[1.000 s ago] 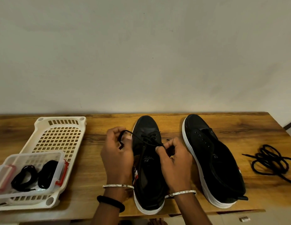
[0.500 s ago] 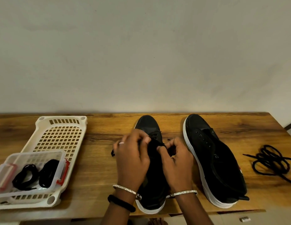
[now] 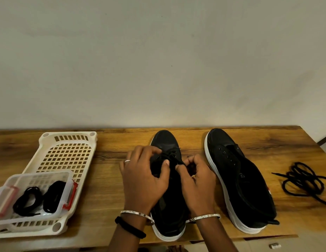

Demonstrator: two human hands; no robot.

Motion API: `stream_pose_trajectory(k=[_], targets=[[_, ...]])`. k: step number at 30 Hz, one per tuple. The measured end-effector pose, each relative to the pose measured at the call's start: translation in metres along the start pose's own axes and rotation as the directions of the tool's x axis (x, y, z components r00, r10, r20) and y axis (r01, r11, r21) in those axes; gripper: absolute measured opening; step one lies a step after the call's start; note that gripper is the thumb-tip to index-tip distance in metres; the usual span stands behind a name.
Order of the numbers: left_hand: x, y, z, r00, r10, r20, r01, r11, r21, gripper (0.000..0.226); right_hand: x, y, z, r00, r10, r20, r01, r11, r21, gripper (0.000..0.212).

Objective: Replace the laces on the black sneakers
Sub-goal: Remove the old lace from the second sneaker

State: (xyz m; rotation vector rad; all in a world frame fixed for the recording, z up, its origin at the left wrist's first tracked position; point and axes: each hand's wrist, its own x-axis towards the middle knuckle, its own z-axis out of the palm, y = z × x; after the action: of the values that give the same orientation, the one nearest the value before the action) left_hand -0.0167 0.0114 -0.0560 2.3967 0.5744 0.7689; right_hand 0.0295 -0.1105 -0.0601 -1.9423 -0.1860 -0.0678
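Wooden counter (image 3: 107, 188) set against a plain wall carries every item. White perforated basket (image 3: 67, 155) lies at the counter's left end. Two black sneakers with white soles stand side by side at centre, toes toward the wall: the near sneaker (image 3: 166, 140) is partly laced at its front eyelets, and the second sneaker (image 3: 246, 179), just to its right, shows bare eyelets. Left hand (image 3: 144, 177) and right hand (image 3: 196, 180) meet over the near sneaker, each with curled fingers pinching its black lace (image 3: 172, 155) between thumb and fingertips. Clear box (image 3: 11, 180) with red clips sits in the basket's near end and holds coiled laces (image 3: 40, 199). Loose lace (image 3: 302, 180) lies tangled at the counter's right end, well apart from the shoes.
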Motion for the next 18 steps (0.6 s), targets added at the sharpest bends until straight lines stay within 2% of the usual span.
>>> stream_pose_trajectory(k=[3,5,7,8,10,12,14,18], targets=[[-0.003,0.001,0.002,0.992,0.095,0.08,-0.102,0.99,0.101,0.023,-0.001,-0.001,0.0,1.0,-0.002,0.002,0.002,1.0,0.013,0.015],[-0.004,0.0,0.004,0.993,0.095,0.073,-0.102,0.989,0.105,0.016,-0.001,0.0,0.0,1.0,0.023,-0.002,-0.023,0.999,0.031,0.013],[-0.004,0.002,0.004,0.997,0.062,0.055,-0.067,0.994,0.091,0.011,0.0,0.002,0.001,0.992,0.126,0.012,-0.127,0.985,0.115,0.012],[-0.004,0.003,0.003,0.998,0.044,0.049,-0.048,0.996,0.082,0.012,0.002,0.004,0.001,0.978,0.206,0.035,-0.209,0.957,0.203,0.013],[-0.003,0.005,0.004,0.999,0.022,0.035,-0.025,0.997,0.072,0.014,0.006,0.005,-0.001,0.925,0.36,0.118,-0.376,0.832,0.409,0.015],[-0.002,0.009,0.005,0.999,0.022,0.029,-0.024,0.996,0.086,0.014,0.009,0.002,-0.006,0.887,0.417,0.199,-0.459,0.748,0.48,0.011],[-0.002,0.011,0.009,0.998,0.025,0.049,-0.03,0.993,0.11,0.016,0.009,-0.001,-0.01,0.892,0.385,0.235,-0.451,0.772,0.447,0.01],[-0.002,0.012,0.015,0.994,0.054,0.1,-0.07,0.984,0.165,0.019,0.005,0.0,-0.009,0.954,0.215,0.207,-0.271,0.915,0.299,0.016]])
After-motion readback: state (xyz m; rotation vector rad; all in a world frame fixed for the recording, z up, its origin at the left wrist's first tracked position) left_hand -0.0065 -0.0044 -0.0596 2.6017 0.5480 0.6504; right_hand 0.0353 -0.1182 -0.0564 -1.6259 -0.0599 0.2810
